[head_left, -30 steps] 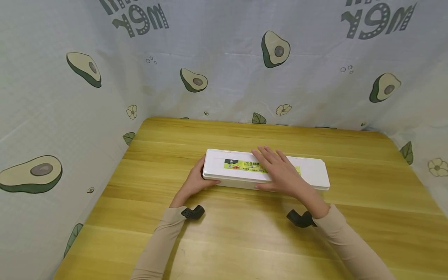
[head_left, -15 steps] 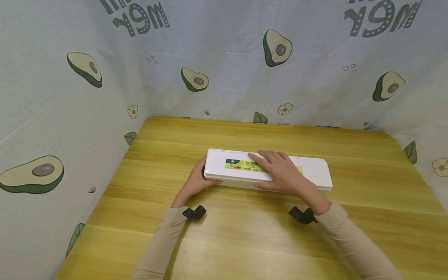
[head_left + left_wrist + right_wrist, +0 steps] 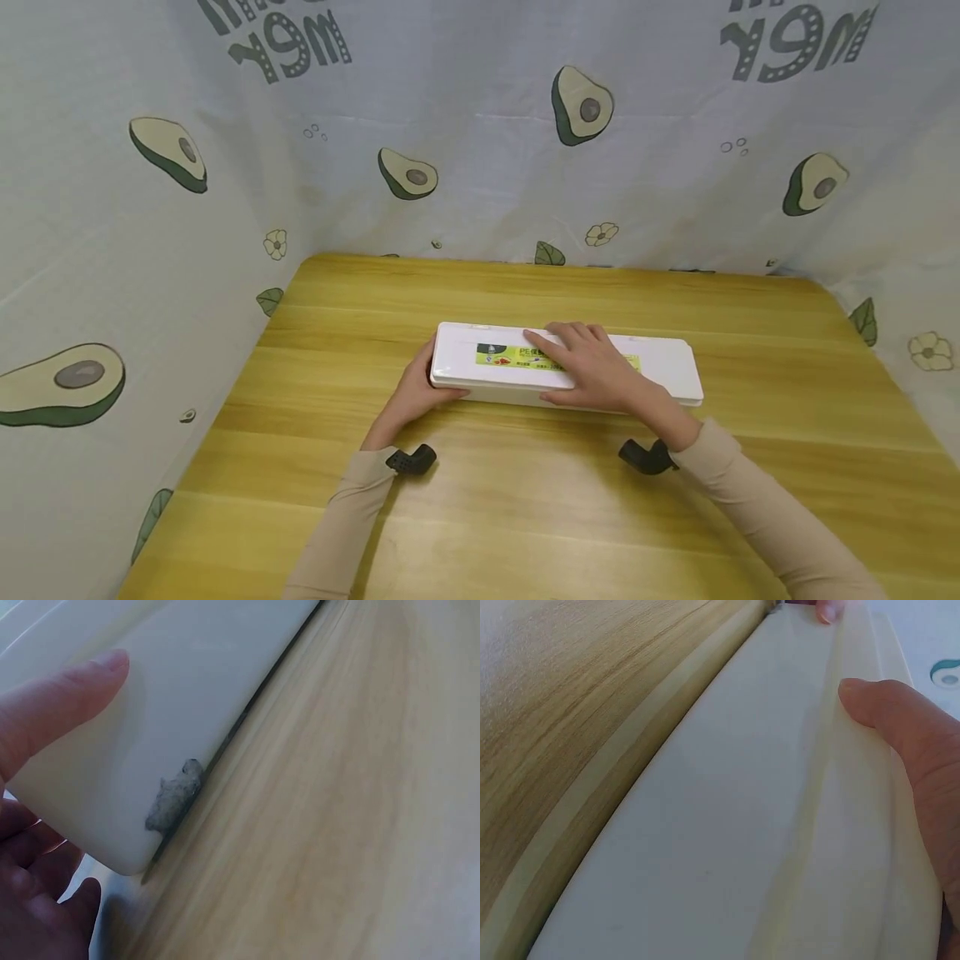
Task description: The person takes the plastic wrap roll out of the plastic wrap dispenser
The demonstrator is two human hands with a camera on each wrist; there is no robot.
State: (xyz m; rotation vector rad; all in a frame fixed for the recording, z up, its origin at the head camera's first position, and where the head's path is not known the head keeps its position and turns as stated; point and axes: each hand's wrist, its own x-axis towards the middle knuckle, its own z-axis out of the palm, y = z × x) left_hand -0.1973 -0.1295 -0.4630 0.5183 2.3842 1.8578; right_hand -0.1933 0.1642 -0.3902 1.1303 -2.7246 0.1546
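Observation:
A long white cling film box (image 3: 660, 367) with a yellow-green label (image 3: 506, 356) lies crosswise on the wooden table, its lid down. My left hand (image 3: 414, 390) grips its left end, thumb along the front wall and fingers round the end. My right hand (image 3: 596, 371) lies over the lid right of the middle, fingers bent over the back edge, thumb against the front. It covers part of the label. In the left wrist view, a grey lump (image 3: 174, 799) clings low on the box's front wall near the corner.
The wooden table (image 3: 480, 517) reaches toward me. A white curtain (image 3: 480, 192) printed with avocados hangs close behind its far edge and along both sides. Black wrist cameras sit at the left cuff (image 3: 412, 459) and right cuff (image 3: 647, 457).
My right hand's fingers, earlier stretched out past the back edge, have drawn in and bent over it. The left hand keeps its grip, and the box stays in place.

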